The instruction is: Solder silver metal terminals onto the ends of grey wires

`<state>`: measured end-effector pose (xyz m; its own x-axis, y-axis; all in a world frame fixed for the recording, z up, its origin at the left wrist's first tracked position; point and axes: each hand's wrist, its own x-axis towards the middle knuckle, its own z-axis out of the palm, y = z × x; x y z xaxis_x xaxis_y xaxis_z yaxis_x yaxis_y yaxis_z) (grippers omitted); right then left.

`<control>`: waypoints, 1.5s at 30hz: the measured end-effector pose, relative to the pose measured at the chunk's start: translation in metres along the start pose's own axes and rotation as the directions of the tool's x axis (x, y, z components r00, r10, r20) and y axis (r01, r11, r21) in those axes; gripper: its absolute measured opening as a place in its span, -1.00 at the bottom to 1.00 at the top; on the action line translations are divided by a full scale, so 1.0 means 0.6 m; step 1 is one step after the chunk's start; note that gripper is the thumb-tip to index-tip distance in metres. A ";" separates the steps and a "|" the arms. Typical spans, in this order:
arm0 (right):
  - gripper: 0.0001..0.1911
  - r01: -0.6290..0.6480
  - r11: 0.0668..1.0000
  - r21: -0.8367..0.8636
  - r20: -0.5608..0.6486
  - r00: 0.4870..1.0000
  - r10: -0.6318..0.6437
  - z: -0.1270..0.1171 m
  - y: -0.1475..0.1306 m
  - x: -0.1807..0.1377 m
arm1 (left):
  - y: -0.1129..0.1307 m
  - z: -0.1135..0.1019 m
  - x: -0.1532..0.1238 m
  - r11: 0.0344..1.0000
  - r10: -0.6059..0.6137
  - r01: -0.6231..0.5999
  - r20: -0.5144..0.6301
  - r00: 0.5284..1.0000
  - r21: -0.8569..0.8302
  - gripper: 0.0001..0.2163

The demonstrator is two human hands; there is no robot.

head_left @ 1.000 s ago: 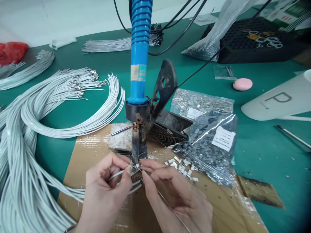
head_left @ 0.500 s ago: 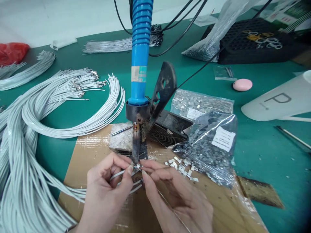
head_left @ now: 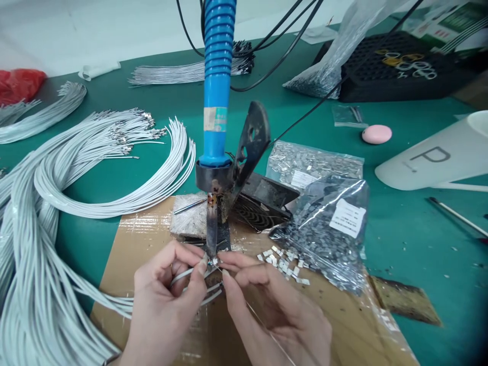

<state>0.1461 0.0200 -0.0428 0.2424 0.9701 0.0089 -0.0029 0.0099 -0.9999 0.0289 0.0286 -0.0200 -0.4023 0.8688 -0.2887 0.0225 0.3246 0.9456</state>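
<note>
A blue-handled soldering iron (head_left: 215, 117) is fixed upright in a metal bracket, its tip (head_left: 212, 234) pointing down between my hands. My left hand (head_left: 168, 300) pinches the end of a white wire (head_left: 182, 276) just below that tip. A thin solder wire (head_left: 267, 328) runs up through the pinched fingers of my right hand (head_left: 280, 305), its end beside the tip. A small shiny metal piece (head_left: 214, 262) sits where wire, solder and tip meet; whether they touch is too small to tell. More white wires pass beneath my left hand.
Left of me lies a large bundle of white wires (head_left: 34, 264). Loose metal tabs (head_left: 284, 263) are scattered on the cardboard (head_left: 125, 244), beside a bag of dark parts (head_left: 324, 223). Behind the iron stands a small black fan (head_left: 263, 201). A white cup (head_left: 438, 152) lies at right.
The whole view has shifted slightly, so things sit a little further left. Both hands keep nearly the same pose and grip at the iron's tip.
</note>
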 end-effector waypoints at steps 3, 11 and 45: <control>-0.81 0.025 0.998 -0.055 0.015 1.000 -0.024 -0.002 0.001 0.003 | 0.002 0.000 0.001 1.000 -0.008 0.008 -0.003 1.000 -0.006 -0.89; -0.83 0.039 0.999 -0.017 0.016 0.999 -0.039 -0.004 0.008 0.002 | -0.001 0.000 0.001 1.000 0.016 -0.016 0.008 1.000 0.022 -0.89; -0.83 0.062 0.994 -0.091 0.011 0.998 -0.062 -0.004 0.003 0.003 | 0.000 -0.001 0.000 1.000 0.001 -0.001 0.000 1.000 -0.008 -0.87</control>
<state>0.1488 0.0211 -0.0444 0.2315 0.9703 0.0705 0.1010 0.0481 -0.9937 0.0285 0.0282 -0.0200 -0.4026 0.8689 -0.2879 0.0153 0.3209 0.9470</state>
